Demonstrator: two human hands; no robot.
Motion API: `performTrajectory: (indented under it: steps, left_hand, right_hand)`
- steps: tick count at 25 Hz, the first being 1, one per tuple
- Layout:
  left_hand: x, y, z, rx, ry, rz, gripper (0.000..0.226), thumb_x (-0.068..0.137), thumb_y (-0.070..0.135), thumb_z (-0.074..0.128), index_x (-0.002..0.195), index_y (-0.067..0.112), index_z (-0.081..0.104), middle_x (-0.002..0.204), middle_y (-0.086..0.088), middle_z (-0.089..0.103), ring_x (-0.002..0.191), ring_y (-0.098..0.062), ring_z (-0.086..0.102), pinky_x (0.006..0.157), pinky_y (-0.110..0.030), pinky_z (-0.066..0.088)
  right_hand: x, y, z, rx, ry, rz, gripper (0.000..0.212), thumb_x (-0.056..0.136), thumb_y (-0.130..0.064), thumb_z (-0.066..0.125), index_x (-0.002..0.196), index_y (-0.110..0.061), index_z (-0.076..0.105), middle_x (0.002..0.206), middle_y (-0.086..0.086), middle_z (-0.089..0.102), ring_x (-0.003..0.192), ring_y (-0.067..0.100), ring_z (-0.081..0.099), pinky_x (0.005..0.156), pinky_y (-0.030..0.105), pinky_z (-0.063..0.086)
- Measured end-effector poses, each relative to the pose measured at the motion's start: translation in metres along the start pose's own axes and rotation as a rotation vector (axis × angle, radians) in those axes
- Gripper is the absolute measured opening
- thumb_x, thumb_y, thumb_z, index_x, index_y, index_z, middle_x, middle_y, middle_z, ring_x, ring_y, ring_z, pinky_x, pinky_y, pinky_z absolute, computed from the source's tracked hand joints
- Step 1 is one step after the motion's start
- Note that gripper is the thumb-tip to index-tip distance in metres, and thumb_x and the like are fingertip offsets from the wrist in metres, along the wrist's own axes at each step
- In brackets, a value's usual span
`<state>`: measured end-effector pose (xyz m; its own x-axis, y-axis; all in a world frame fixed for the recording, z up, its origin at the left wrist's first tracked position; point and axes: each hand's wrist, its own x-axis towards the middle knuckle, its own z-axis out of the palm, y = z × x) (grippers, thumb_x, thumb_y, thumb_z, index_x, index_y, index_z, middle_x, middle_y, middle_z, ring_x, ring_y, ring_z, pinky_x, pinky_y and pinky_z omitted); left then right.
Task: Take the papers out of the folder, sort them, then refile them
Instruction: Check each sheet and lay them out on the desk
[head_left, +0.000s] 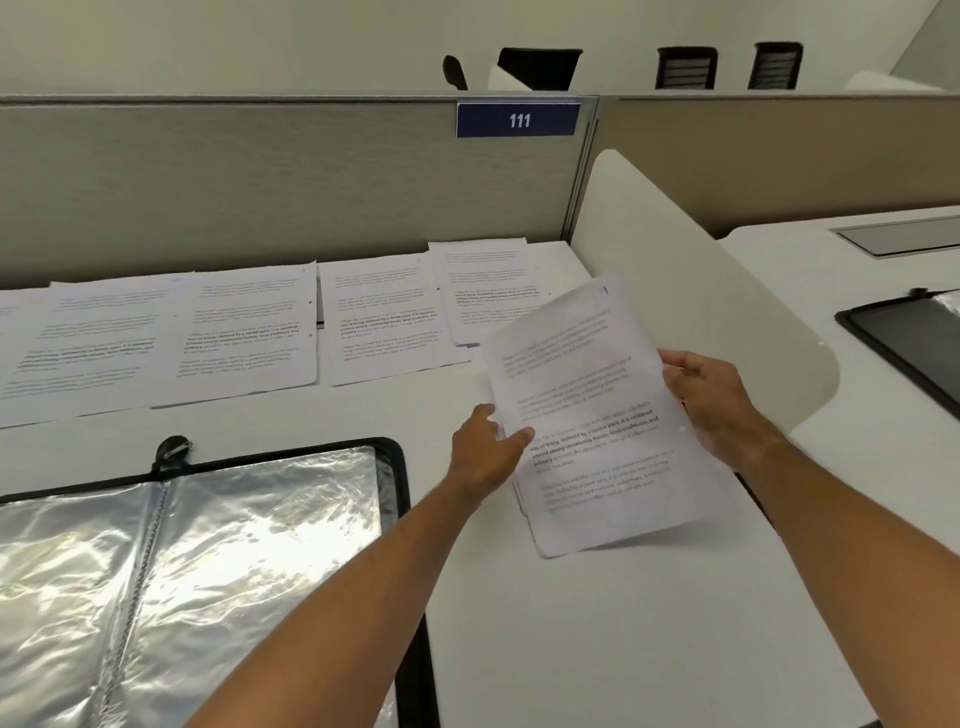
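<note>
A black folder (405, 467) lies open at the lower left, its clear plastic sleeves (234, 545) shiny and without sheets that I can see. Both hands hold a thin stack of printed papers (592, 415) just above the desk, tilted to the right. My left hand (485, 449) pinches its left edge with the thumb on top. My right hand (709, 397) grips the right edge, fingers curled behind. Several printed sheets (379, 317) lie in a row along the back of the desk.
The white desk (597, 649) ends at a beige partition (260, 197) with a blue "111" sign (518, 120). A rounded white divider (691, 270) stands to the right. Beyond it lies a second black folder (904, 338). Chair backs (685, 67) show behind the partition.
</note>
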<state>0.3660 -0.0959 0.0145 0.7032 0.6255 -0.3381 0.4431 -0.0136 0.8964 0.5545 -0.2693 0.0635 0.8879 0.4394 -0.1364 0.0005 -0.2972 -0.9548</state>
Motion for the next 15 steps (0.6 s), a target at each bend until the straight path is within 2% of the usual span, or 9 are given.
performTrajectory:
  steps: [3,6,9,12,15]
  left_hand:
    - [0.005,0.003,-0.002,-0.171,0.035,-0.061,0.064,0.09,0.036,0.068,0.143,0.014,0.04,0.134,-0.007,0.053,0.118,-0.023,0.054,0.093,-0.033,0.046]
    - [0.015,0.003,-0.012,-0.337,0.2,-0.06,0.035,0.091,0.029,0.067,0.12,0.013,0.057,0.109,-0.005,0.063,0.101,-0.023,0.063,0.082,-0.033,0.054]
    - [0.019,0.0,-0.031,-0.407,0.346,-0.046,0.007,0.092,0.018,0.065,0.092,0.012,0.065,0.094,-0.007,0.069,0.094,-0.028,0.069,0.08,-0.038,0.06]
    - [0.022,-0.01,-0.055,-0.329,0.452,-0.067,0.01,0.09,0.017,0.066,0.08,0.015,0.067,0.085,-0.003,0.07,0.086,-0.023,0.069,0.079,-0.037,0.06]
    - [0.021,-0.023,-0.079,-0.267,0.539,-0.105,0.01,0.087,0.015,0.067,0.078,0.014,0.069,0.082,-0.002,0.069,0.08,-0.02,0.067,0.07,-0.031,0.058]
  right_hand:
    - [0.0,-0.031,0.006,0.093,-0.133,0.026,0.024,0.102,-0.002,0.047,0.099,-0.009,0.07,0.078,-0.003,0.074,0.066,0.009,0.066,0.06,0.021,0.057]
    - [0.005,-0.038,0.012,0.137,-0.127,0.039,0.023,0.101,-0.001,0.048,0.094,-0.008,0.069,0.072,-0.004,0.072,0.061,0.008,0.063,0.057,0.022,0.056]
    - [0.012,-0.028,0.029,0.077,-0.034,0.07,0.016,0.099,-0.002,0.053,0.098,-0.004,0.069,0.08,0.003,0.069,0.068,0.015,0.062,0.062,0.027,0.054]
    - [0.02,-0.01,0.062,0.002,-0.026,0.105,0.012,0.093,-0.003,0.064,0.103,-0.001,0.07,0.091,0.011,0.069,0.077,0.021,0.064,0.069,0.031,0.055]
    - [0.025,0.007,0.098,-0.132,-0.03,0.093,0.013,0.083,-0.002,0.074,0.094,-0.009,0.074,0.092,0.011,0.071,0.085,0.024,0.066,0.076,0.034,0.055]
